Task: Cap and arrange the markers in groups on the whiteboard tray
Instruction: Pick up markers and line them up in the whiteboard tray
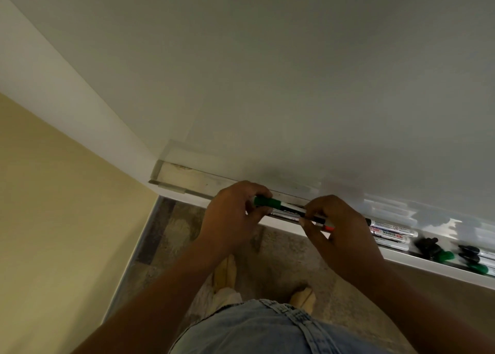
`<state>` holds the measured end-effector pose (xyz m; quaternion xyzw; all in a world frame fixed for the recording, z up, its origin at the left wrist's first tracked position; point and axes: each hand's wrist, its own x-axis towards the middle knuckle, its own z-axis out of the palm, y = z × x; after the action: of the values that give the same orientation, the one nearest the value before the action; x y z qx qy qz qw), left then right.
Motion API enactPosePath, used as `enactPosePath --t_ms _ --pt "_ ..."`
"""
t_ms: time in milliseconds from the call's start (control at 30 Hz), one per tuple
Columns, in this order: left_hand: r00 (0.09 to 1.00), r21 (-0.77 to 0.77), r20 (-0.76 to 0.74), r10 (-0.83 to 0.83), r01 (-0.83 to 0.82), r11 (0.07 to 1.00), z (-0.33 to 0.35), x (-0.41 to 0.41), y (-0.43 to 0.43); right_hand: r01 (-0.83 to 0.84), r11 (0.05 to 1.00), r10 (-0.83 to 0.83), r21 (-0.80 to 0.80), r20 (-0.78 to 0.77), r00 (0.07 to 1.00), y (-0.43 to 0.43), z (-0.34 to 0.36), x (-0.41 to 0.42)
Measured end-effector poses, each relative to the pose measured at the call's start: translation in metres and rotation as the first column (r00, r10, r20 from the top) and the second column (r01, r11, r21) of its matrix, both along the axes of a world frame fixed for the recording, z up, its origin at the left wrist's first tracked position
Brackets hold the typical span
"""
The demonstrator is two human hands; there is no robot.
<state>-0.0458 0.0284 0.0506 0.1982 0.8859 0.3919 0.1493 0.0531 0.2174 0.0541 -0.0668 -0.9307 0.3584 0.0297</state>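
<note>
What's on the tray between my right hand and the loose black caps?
Between the right hand and black caps, white-barrelled markers lie side by side, seen in the head view.

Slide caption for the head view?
Left hand and right hand grip markers at the tray; other markers lie in it.

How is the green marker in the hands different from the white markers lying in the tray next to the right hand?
The green-capped marker is gripped by the left hand and the right hand; the tray markers lie untouched. Its barrel is mostly hidden by fingers; theirs show printed labels. Its cap is green; their visible ends look black. Both lie lengthwise along the whiteboard tray.
</note>
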Motion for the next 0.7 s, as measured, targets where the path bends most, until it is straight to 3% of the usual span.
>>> enactPosePath --t_ms 133,267,700 --pt "0.996 -0.038 -0.094 0.009 -0.013 0.999 -0.031 -0.006 0.001 -0.064 0.991 0.061 0.117 0.037 0.997 0.006 -0.026 0.004" --pt "0.977 -0.070 -0.209 0.029 -0.045 0.997 -0.044 -0.004 0.002 0.001 0.976 0.014 0.219 -0.067 0.998 0.004 -0.031 0.010" --pt "0.972 -0.211 -0.221 0.075 -0.123 0.970 -0.060 -0.014 0.009 -0.034 0.961 0.016 0.273 0.068 0.998 0.001 -0.047 0.016"
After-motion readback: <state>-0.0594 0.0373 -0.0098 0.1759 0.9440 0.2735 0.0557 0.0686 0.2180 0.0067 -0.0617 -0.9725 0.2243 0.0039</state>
